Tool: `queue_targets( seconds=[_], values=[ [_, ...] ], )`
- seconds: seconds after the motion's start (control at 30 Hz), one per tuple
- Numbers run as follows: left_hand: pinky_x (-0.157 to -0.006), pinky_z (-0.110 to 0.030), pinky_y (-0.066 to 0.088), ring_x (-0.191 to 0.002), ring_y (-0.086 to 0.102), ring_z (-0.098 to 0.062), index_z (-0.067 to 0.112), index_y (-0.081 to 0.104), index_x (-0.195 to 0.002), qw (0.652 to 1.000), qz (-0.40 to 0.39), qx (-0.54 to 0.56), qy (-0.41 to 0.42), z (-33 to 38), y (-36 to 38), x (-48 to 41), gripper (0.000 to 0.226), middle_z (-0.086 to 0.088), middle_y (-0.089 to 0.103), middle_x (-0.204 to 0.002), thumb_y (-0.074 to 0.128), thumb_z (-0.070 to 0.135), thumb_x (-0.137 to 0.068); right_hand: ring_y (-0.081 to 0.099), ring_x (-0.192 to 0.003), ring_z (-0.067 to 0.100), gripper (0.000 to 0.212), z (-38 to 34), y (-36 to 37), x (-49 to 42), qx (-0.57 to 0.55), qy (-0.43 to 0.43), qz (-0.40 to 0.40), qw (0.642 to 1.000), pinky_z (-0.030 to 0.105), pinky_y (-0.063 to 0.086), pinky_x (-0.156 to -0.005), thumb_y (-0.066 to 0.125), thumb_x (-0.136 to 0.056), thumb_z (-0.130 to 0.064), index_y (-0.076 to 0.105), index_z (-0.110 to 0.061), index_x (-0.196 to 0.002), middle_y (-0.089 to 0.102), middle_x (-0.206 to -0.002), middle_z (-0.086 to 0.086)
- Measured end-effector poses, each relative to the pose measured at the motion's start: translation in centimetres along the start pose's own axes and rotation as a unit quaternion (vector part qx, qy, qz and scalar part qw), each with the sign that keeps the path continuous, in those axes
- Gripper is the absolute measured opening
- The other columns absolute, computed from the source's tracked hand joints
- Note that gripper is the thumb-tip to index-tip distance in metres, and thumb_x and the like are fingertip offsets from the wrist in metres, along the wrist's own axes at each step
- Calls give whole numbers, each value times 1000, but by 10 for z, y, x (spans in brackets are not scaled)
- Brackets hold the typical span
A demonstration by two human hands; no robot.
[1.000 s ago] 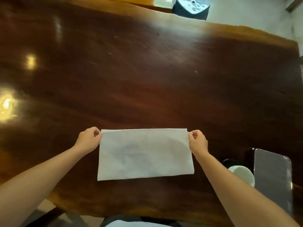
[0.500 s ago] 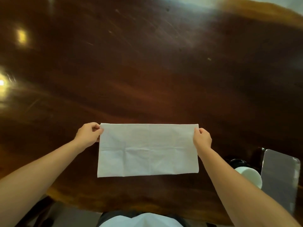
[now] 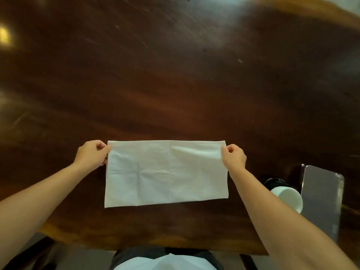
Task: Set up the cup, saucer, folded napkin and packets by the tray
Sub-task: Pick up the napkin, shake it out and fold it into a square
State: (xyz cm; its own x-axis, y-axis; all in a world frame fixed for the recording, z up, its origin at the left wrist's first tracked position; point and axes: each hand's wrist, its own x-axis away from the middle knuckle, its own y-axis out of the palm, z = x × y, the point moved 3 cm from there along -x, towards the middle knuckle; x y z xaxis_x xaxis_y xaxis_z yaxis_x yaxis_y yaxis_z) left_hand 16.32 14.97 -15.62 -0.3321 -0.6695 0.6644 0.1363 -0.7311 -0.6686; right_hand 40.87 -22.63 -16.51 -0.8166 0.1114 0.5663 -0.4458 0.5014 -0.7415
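Since a second ago, the napkin [image 3: 166, 173] has been squared and its far edge drawn straight between the hands; the first fold is judged complete. The far corners are pinched by the fingers of the left hand [image 3: 91, 155] and the right hand [image 3: 233, 156], closed on the cloth. Below the fingers the napkin lies flat on the bench [image 3: 175, 84]. Right of the right hand, the cup [image 3: 288, 197] stands touching the tray [image 3: 321, 201]
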Motion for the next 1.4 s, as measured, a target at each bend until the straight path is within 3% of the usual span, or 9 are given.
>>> queue_targets(
  seconds=[0.17,0.27,0.53,0.73,0.83,0.93,1.0,1.27,1.4],
  values=[
    [-75,-46,63,-71,71,-21,15,64,-92,1000,12,-2,22,-1,-2,9,14,-6,71,-78,62,28,-98,57,-87,19,18,-1,-2,7,11,-3,18,1000,35,46,-70,52,-99,-32,59,-17,-104,61,-98,1],
    [-77,-48,62,-74,70,-23,16,61,-98,999,15,-3,37,-1,-3,18,10,-6,69,-81,66,24,-95,57,-94,21,27,3,-4,14,47,1,-1,999,36,47,-73,57,-97,-29,55,-15,-120,61,-109,6],
    [-74,-43,62,-87,68,-28,13,58,-101,998,-56,4,-19,-18,10,54,12,-10,64,-93,68,17,-95,59,-86,23,10,47,-3,55,95,12,-50,994,35,49,-68,55,-98,-25,55,-16,-99,61,-97,5],
    [-85,-52,60,-93,69,-33,5,67,-98,985,-119,59,-107,-64,23,83,12,-17,69,-103,68,17,-95,53,-71,20,23,86,2,80,118,25,-46,992,30,40,-53,48,-100,-22,57,-11,-81,64,-100,13],
    [-90,-55,58,-101,66,-39,3,65,-105,980,-129,72,-132,-75,31,99,16,-20,65,-109,68,14,-95,59,-79,25,23,100,5,88,37,80,-62,994,39,60,-69,50,-100,-24,58,-10,-83,61,-102,14],
    [-86,-54,60,-91,71,-39,3,61,-115,976,-125,83,-159,-80,37,110,24,-22,65,-109,67,15,-96,69,-90,28,14,106,6,94,-173,179,-85,965,44,63,-81,59,-99,-16,63,-5,-106,60,-111,12],
    [-83,-52,62,-86,73,-39,1,59,-122,970,-124,103,-181,-82,40,116,29,-24,66,-108,65,16,-97,72,-84,27,12,109,5,96,-249,196,-90,944,40,63,-83,64,-96,-11,64,-4,-106,64,-112,12],
    [-92,-48,58,-100,70,-41,-2,52,-134,936,-157,230,-217,-95,47,134,43,-29,62,-117,67,8,-95,74,-82,26,22,118,-1,103,-334,212,-87,914,34,63,-78,68,-92,-1,63,-3,-113,69,-109,17],
    [-89,-43,59,-98,72,-37,-8,59,-125,936,-107,271,-196,-103,51,136,37,-27,66,-115,69,-1,-91,75,-81,25,15,123,-6,101,-307,203,-55,928,36,63,-80,70,-92,-5,65,-6,-106,69,-104,15]
  ],
)
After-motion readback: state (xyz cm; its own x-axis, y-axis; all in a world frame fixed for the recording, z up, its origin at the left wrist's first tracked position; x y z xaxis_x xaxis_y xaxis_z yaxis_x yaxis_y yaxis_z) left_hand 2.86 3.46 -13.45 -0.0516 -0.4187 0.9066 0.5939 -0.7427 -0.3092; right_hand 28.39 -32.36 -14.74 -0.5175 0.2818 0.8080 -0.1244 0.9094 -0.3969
